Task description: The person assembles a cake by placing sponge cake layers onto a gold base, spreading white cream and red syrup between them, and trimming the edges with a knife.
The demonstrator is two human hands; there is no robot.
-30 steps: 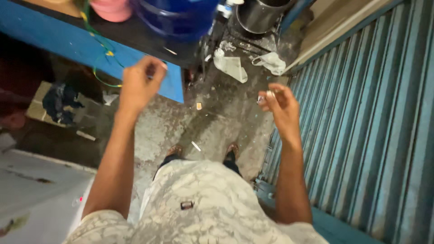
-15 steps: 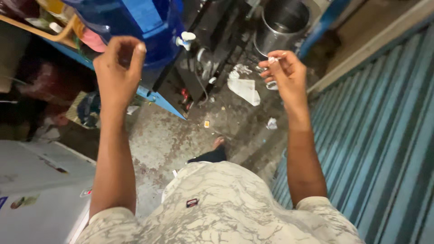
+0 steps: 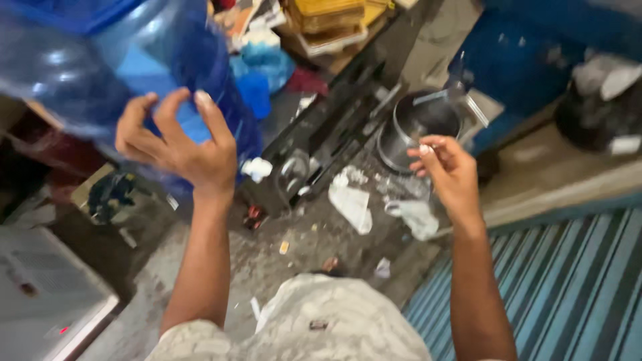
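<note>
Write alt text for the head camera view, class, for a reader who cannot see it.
Seen from above, a person's left hand reaches with spread fingers toward a large blue water jug, while the right hand pinches a small pale item over a littered concrete floor. A metal pot stands beyond, and a blue corrugated shutter runs along the right.

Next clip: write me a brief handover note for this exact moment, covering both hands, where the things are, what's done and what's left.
Left hand: open, fingers spread, raised in front of the large translucent blue plastic water jug; contact unclear.
Right hand: fingertips pinched on a small white item, too blurred to identify, above the round steel pot on the littered concrete floor.
Done: small item in hand.
Left: jug not gripped; nothing visibly placed in the pot.
</note>
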